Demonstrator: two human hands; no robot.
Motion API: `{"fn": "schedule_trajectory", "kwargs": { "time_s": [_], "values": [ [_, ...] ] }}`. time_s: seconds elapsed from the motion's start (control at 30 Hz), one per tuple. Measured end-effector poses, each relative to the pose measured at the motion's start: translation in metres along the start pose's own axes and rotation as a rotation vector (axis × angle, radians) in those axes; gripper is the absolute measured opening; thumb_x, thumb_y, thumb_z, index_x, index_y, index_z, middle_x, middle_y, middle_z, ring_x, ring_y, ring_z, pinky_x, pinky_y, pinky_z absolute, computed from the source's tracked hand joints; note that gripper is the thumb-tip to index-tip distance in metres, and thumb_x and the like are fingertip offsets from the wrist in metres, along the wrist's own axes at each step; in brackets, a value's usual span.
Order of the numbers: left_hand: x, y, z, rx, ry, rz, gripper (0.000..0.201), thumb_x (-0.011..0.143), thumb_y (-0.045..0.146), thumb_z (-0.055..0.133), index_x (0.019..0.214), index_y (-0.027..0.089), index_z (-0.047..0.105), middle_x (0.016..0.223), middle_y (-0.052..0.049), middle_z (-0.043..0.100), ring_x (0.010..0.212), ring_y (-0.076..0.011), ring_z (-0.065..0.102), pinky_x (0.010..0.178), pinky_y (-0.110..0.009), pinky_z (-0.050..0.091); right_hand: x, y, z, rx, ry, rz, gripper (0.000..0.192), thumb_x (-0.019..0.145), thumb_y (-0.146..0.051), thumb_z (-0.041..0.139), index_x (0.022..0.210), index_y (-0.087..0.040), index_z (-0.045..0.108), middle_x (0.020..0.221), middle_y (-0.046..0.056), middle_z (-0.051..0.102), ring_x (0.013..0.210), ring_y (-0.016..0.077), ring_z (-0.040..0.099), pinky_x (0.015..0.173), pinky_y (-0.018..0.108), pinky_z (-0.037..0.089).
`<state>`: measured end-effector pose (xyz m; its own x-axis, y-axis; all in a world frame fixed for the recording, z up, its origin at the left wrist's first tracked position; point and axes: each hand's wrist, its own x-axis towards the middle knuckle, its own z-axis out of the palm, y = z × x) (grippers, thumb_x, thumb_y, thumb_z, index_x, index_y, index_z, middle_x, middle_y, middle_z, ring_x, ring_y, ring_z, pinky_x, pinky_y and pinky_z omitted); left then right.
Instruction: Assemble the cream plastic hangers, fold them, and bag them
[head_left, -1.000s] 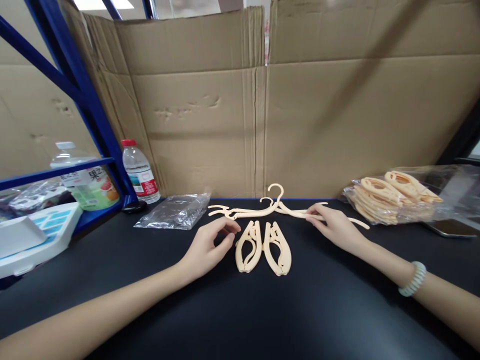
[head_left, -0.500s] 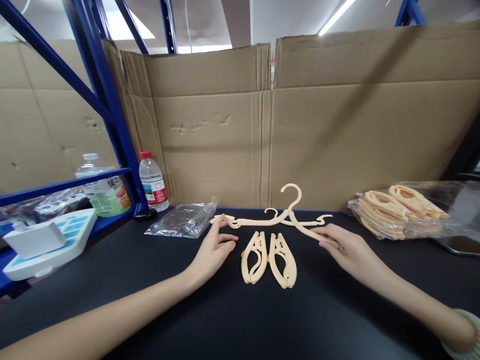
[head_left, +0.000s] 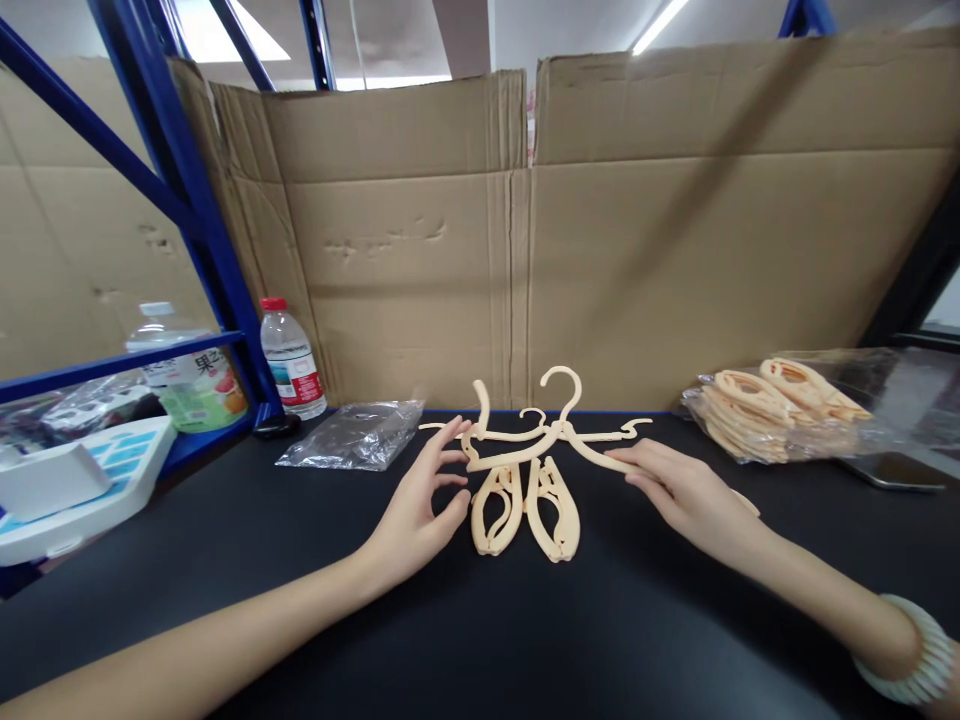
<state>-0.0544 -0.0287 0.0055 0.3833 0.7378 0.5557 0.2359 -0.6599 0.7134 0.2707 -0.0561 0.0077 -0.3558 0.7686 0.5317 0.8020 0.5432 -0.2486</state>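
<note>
My right hand (head_left: pixel 679 485) pinches the right arm of a cream plastic folding hanger (head_left: pixel 517 456), held just above the table with its hook up. At its left end, a short arm piece (head_left: pixel 482 405) points upward. My left hand (head_left: pixel 420 500) is beside that end with fingers apart; whether a fingertip touches it I cannot tell. Behind lies a second unfolded hanger (head_left: pixel 600 436), partly hidden. In front of the held hanger, two folded hangers, the left one (head_left: pixel 480 525) and the right one (head_left: pixel 571 525), lie side by side on the black table (head_left: pixel 480 640).
A clear bag of folded hangers (head_left: pixel 757 405) lies at the right, beside a phone (head_left: pixel 892 473). To the left are a flat plastic bag (head_left: pixel 349 436), a red-capped water bottle (head_left: pixel 292 365), a larger bottle (head_left: pixel 191 385) and a white-blue case (head_left: pixel 97 485). Cardboard (head_left: pixel 405 270) walls the back.
The held hanger has come nearer, and its left end piece has swung from lying outward to pointing up. My left fingers have spread off that end. The view has shifted slightly.
</note>
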Motion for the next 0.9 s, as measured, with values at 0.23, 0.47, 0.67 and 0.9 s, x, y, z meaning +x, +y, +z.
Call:
{"fn": "schedule_trajectory", "kwargs": {
  "time_s": [0.23, 0.47, 0.67, 0.9],
  "values": [
    [0.004, -0.005, -0.001, -0.002, -0.046, -0.064, 0.043, 0.088, 0.025, 0.051, 0.130, 0.021, 0.043, 0.113, -0.008, 0.060, 0.097, -0.0183, 0.060, 0.086, -0.037, 0.053, -0.003, -0.009, 0.012, -0.010, 0.098, -0.080, 0.029, 0.093, -0.021, 0.039, 0.116, -0.022, 0.056, 0.105, 0.010, 0.060, 0.092, 0.0209, 0.061, 0.080, 0.035, 0.052],
    [0.007, -0.004, -0.003, -0.124, -0.013, -0.319, 0.033, 0.083, 0.036, 0.058, 0.110, 0.016, 0.059, 0.086, -0.005, 0.065, 0.073, -0.0148, 0.059, 0.063, -0.028, 0.052, -0.005, -0.011, 0.003, -0.322, 0.128, -0.128, 0.023, 0.094, -0.022, 0.041, 0.099, -0.020, 0.063, 0.091, 0.009, 0.065, 0.085, 0.0245, 0.057, 0.075, 0.038, 0.047],
    [0.004, 0.000, 0.000, -0.257, 0.025, -0.373, 0.035, 0.079, 0.037, 0.065, 0.107, 0.015, 0.061, 0.087, -0.004, 0.065, 0.067, -0.0118, 0.055, 0.066, -0.027, 0.049, -0.007, -0.012, 0.000, -0.693, 0.174, -0.064, 0.031, 0.097, -0.025, 0.037, 0.089, -0.018, 0.066, 0.084, 0.007, 0.070, 0.058, 0.0176, 0.060, 0.047, 0.028, 0.034],
    [0.005, 0.003, 0.001, -0.283, 0.085, -0.434, 0.035, 0.076, 0.036, 0.067, 0.104, 0.014, 0.063, 0.083, -0.003, 0.065, 0.066, -0.0113, 0.053, 0.068, -0.026, 0.048, -0.007, -0.009, 0.004, -0.603, 0.220, -0.038, 0.028, 0.093, -0.018, 0.035, 0.094, -0.018, 0.063, 0.127, 0.012, 0.055, 0.071, 0.0171, 0.065, 0.045, 0.024, 0.043]
  ]
}}
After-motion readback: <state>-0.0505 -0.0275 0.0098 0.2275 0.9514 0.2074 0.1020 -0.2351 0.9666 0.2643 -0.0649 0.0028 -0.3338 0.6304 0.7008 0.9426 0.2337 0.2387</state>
